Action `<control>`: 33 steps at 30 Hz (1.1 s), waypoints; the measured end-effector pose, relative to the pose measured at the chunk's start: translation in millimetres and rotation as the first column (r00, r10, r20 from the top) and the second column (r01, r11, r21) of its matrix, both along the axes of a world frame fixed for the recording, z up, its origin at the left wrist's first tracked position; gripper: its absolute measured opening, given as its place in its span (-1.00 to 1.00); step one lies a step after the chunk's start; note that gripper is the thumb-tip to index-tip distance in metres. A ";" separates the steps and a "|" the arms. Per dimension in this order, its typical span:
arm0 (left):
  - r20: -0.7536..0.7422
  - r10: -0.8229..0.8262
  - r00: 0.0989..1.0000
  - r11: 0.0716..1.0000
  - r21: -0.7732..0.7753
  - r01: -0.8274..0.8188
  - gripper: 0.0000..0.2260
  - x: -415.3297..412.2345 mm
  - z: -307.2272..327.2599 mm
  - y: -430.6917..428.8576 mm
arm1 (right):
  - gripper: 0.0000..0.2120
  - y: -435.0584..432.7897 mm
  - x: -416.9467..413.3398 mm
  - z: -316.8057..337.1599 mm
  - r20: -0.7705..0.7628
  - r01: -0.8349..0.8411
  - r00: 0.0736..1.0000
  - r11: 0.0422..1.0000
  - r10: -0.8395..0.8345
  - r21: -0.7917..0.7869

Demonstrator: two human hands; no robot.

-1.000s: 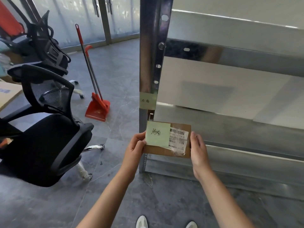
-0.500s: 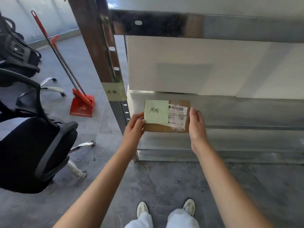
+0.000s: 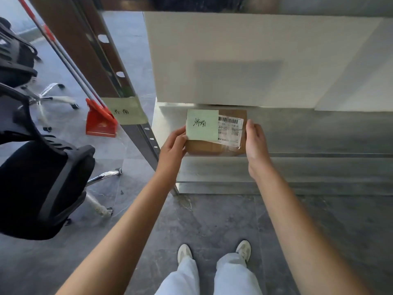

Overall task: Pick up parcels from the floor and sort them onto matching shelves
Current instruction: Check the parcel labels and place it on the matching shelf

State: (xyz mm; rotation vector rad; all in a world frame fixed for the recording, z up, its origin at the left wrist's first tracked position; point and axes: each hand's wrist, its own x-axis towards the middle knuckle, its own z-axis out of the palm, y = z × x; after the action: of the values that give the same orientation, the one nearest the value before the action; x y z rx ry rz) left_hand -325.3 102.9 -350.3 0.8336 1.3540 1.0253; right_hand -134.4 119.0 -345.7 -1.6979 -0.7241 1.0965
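Note:
A small brown cardboard parcel (image 3: 204, 148) carries a green sticky note (image 3: 202, 124) with handwriting and a white barcode label (image 3: 230, 130). My left hand (image 3: 173, 147) grips its left edge and my right hand (image 3: 255, 143) presses its right edge. The parcel sits over the front of a low metal shelf (image 3: 308, 133), its far edge under a white board above. A matching green handwritten tag (image 3: 125, 110) is taped to the shelf's left upright (image 3: 91, 52).
A black office chair (image 3: 42, 184) stands close on the left, and a second chair (image 3: 14, 58) sits further back. A red dustpan and broom (image 3: 100, 120) lean beside the upright. Grey tiled floor (image 3: 212, 220) lies under my feet.
The view has closed in on the rack and tilted down. Both hands have carried the parcel forward, from in front of the upright to the low shelf.

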 end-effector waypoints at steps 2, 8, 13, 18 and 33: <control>0.001 0.008 1.000 1.000 0.002 -0.008 -0.69 2.6 -1.9 7.3 | -0.70 7.7 1.9 -1.9 -0.001 -0.001 1.000 1.000 0.001 -0.015; 0.007 0.013 1.000 1.000 0.004 -0.013 -0.69 4.9 -9.2 31.1 | -0.69 32.5 3.7 -5.3 -0.002 -0.032 0.999 0.996 0.032 -0.079; 0.006 0.010 1.000 1.000 -0.005 -0.010 -0.66 5.0 -11.4 40.2 | -0.65 48.2 3.6 -8.8 0.005 -0.049 0.999 0.994 0.050 -0.101; -0.005 0.007 1.000 0.999 -0.034 -0.007 -0.66 7.8 -12.1 46.2 | -0.65 57.2 4.6 -12.1 0.013 -0.032 0.999 0.995 0.034 -0.093; -0.040 -0.066 0.997 0.997 -0.035 0.064 -0.73 5.0 -20.8 43.6 | -0.46 59.8 12.6 -15.9 0.136 -0.061 0.988 0.990 0.078 -0.129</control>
State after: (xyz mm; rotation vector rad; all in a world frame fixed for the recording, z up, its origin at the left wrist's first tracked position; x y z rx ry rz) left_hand -320.3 146.5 -371.0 0.8722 1.3667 0.9367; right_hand -121.8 178.9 -361.6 -1.8831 -0.8234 1.0975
